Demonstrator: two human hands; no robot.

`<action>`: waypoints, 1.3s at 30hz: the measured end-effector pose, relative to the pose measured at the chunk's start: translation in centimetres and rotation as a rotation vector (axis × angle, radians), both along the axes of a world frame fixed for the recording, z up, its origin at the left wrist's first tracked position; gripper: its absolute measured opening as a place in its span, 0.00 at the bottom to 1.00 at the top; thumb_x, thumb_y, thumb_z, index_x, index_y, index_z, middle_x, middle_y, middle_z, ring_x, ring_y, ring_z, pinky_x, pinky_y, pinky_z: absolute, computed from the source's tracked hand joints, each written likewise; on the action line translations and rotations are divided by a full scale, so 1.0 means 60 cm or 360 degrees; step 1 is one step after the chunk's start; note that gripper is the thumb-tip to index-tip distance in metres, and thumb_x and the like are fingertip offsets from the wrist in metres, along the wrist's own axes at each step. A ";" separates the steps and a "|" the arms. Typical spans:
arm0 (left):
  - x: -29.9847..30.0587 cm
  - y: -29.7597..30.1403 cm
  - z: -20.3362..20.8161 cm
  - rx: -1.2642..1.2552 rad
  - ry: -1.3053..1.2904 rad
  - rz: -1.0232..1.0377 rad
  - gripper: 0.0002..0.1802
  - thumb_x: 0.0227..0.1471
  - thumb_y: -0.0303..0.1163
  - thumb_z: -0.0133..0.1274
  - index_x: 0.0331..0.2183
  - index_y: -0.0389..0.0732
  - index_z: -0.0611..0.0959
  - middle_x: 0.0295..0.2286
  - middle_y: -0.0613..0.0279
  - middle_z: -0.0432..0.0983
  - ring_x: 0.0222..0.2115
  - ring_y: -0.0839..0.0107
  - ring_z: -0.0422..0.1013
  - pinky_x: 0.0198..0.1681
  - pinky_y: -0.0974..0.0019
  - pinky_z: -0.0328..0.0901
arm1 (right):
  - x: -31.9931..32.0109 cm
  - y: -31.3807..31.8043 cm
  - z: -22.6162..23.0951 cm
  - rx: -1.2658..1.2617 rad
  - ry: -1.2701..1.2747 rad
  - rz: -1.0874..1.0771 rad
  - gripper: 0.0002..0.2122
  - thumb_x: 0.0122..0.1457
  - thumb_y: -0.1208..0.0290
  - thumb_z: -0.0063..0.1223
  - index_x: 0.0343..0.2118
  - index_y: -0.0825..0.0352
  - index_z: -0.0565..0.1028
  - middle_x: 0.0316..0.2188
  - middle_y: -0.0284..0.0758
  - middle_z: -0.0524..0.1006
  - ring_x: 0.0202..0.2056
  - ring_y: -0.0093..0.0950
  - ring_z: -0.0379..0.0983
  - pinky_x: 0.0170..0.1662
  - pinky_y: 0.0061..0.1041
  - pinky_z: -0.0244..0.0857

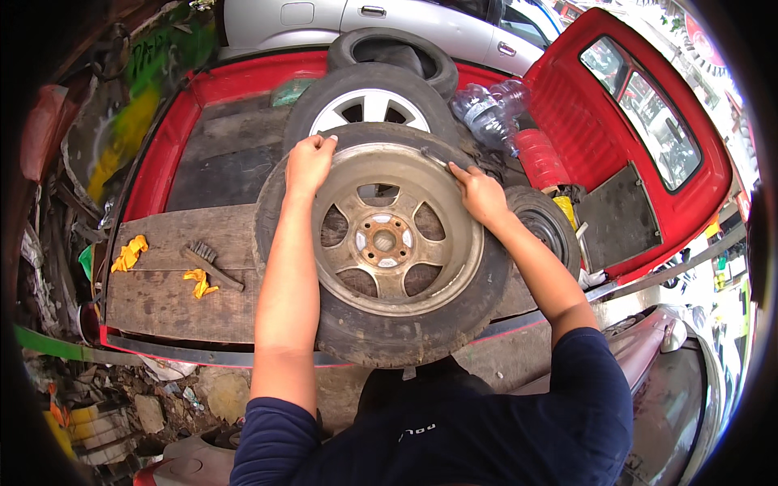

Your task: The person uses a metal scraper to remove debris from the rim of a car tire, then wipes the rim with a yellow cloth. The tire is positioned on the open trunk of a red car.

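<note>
A dirty alloy wheel with its tyre (405,330) lies in front of me at the near edge of the truck bed, its back side facing up. Rust marks the hub centre (383,238). At the upper left of the rim, my left hand (310,166) is closed in a pinch; whatever its fingers hold is too small to make out. My right hand (484,196) grips a thin slim tool (438,159) at the rim's upper right, the tip pointing toward the rim's inner edge. Most of the tool is hidden by the fingers.
Behind lie another wheel (304,113) and a loose tyre (344,53). Clear plastic bottles (486,113) and a small wheel (535,223) sit right. A wire brush (212,266) and yellow-orange scraps (130,253) rest on the boards (178,304). The red cab (559,97) rises right.
</note>
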State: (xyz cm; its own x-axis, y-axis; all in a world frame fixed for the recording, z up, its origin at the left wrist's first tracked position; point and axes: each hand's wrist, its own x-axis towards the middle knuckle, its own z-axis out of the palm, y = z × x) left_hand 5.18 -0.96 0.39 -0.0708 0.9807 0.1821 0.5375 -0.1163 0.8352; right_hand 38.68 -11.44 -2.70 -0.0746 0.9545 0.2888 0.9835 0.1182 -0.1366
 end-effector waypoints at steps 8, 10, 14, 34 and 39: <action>-0.011 -0.001 0.005 -0.0003 -0.0004 0.0048 0.24 0.56 0.50 0.56 0.27 0.35 0.84 0.24 0.49 0.80 0.28 0.55 0.77 0.38 0.55 0.68 | -0.056 0.082 0.003 -0.0008 0.0291 0.0216 0.16 0.66 0.63 0.49 0.55 0.58 0.76 0.40 0.48 0.82 0.44 0.48 0.79 0.47 0.47 0.73; -0.010 0.000 0.005 -0.0018 0.0036 0.0043 0.24 0.56 0.50 0.55 0.27 0.35 0.84 0.24 0.48 0.80 0.29 0.55 0.77 0.38 0.56 0.68 | -0.060 0.094 0.012 -0.0096 0.0281 0.0151 0.16 0.66 0.62 0.50 0.54 0.57 0.77 0.40 0.48 0.82 0.44 0.48 0.79 0.47 0.46 0.73; -0.012 -0.002 0.006 0.0075 0.0018 0.0045 0.23 0.57 0.47 0.55 0.27 0.34 0.85 0.18 0.59 0.76 0.22 0.70 0.72 0.31 0.63 0.65 | -0.039 0.080 0.023 -0.0135 0.0316 0.0141 0.15 0.66 0.60 0.51 0.53 0.55 0.79 0.40 0.48 0.82 0.43 0.48 0.79 0.47 0.46 0.73; -0.008 0.005 0.000 0.0089 -0.0004 0.0013 0.23 0.57 0.47 0.56 0.28 0.33 0.85 0.17 0.60 0.76 0.21 0.72 0.71 0.30 0.64 0.64 | -0.059 0.047 0.038 -0.0170 0.0433 -0.0051 0.16 0.64 0.58 0.54 0.51 0.58 0.78 0.38 0.50 0.82 0.44 0.50 0.78 0.48 0.46 0.71; -0.009 0.003 0.000 0.0089 -0.0002 0.0009 0.23 0.57 0.48 0.56 0.28 0.34 0.85 0.16 0.60 0.75 0.21 0.73 0.71 0.30 0.64 0.64 | -0.055 0.057 0.034 -0.0202 0.0371 -0.0215 0.15 0.66 0.58 0.50 0.51 0.57 0.78 0.40 0.48 0.82 0.45 0.49 0.79 0.49 0.47 0.71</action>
